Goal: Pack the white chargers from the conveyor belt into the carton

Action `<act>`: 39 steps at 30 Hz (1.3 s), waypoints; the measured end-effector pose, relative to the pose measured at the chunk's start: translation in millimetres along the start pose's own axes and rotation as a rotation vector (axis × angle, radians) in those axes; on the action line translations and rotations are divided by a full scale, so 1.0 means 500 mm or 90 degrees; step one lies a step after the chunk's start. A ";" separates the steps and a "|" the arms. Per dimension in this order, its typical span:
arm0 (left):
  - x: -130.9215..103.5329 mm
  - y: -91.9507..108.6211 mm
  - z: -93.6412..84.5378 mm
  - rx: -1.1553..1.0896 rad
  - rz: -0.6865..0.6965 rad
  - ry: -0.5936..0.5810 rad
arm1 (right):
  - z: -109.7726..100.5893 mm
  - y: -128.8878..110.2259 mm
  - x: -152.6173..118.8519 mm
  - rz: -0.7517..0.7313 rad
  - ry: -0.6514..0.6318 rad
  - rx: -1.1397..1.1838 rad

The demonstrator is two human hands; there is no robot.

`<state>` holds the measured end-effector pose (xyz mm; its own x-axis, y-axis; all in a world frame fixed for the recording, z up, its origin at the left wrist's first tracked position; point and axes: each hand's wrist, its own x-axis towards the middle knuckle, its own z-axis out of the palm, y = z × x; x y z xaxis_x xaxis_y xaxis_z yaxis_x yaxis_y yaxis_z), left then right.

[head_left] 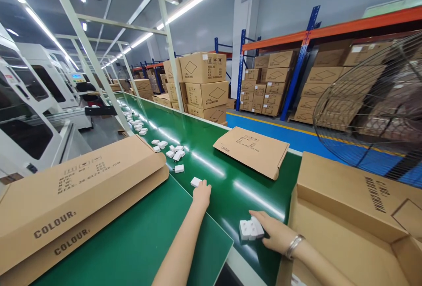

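Observation:
My left hand reaches over the green belt, its fingers closed on the near end of a white adapter. Farther right, my right hand wears a silver bracelet at the wrist and grips a row of white adapters standing side by side over the belt. Up the belt, a single adapter lies beyond my left hand, and several more are scattered behind it. An open cardboard box stands right of my right hand, with something white partly visible at its bottom edge.
Flattened cartons are stacked on a green board at the left. Another flat carton lies across the belt's far side. Beyond are stacked boxes, a large fan at the right and a frame post.

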<state>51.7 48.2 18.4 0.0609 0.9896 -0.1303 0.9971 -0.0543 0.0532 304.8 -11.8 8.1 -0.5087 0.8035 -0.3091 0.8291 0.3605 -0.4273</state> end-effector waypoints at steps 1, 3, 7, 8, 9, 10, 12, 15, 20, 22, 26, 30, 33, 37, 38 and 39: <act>-0.001 0.004 -0.001 0.003 0.016 0.002 | -0.002 0.003 0.002 -0.004 0.000 -0.005; -0.013 0.015 -0.004 0.001 0.058 0.003 | -0.006 0.008 0.004 -0.013 -0.002 -0.012; -0.063 0.055 -0.005 -0.043 0.143 -0.040 | -0.011 0.015 0.001 -0.001 -0.002 -0.008; -0.076 0.068 -0.005 -0.065 0.163 -0.065 | -0.012 0.016 0.000 0.007 0.001 -0.006; -0.087 0.081 -0.005 -0.083 0.182 -0.092 | -0.012 0.017 0.000 0.014 0.003 -0.004; -0.097 0.095 -0.006 -0.093 0.197 -0.118 | -0.012 0.017 0.000 0.019 0.003 -0.002; -0.109 0.121 -0.009 -0.086 0.217 -0.150 | -0.012 0.017 0.002 0.025 -0.006 -0.001; -0.120 0.158 -0.009 -0.052 0.233 -0.161 | -0.012 0.014 0.005 0.046 -0.034 -0.020; -0.141 0.199 0.019 -0.054 0.239 -0.160 | -0.005 0.000 -0.005 0.091 -0.019 -0.085; -0.149 0.204 0.036 -0.066 0.238 -0.156 | 0.003 -0.008 -0.011 0.087 -0.003 -0.102; -0.160 0.202 0.048 -0.139 0.238 -0.137 | 0.019 -0.031 -0.025 0.053 0.007 -0.105; -0.170 0.187 0.027 -0.140 0.245 -0.165 | 0.028 -0.060 -0.042 0.043 0.024 -0.114; -0.181 0.167 0.030 -0.100 0.295 -0.112 | 0.029 -0.077 -0.053 0.049 0.030 -0.127; -0.194 0.144 0.070 -0.045 0.365 -0.013 | 0.031 -0.082 -0.053 0.067 0.030 -0.126; -0.195 0.142 0.080 -0.042 0.373 0.012 | 0.032 -0.081 -0.050 0.071 0.031 -0.119; -0.196 0.141 0.088 -0.045 0.376 0.030 | 0.034 -0.081 -0.047 0.074 0.035 -0.109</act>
<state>117.9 -58.3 -8.5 0.6006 0.7994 -0.0147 0.7895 -0.5901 0.1688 279.5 -53.3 18.3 -0.3982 0.8670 -0.2995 0.9111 0.3358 -0.2390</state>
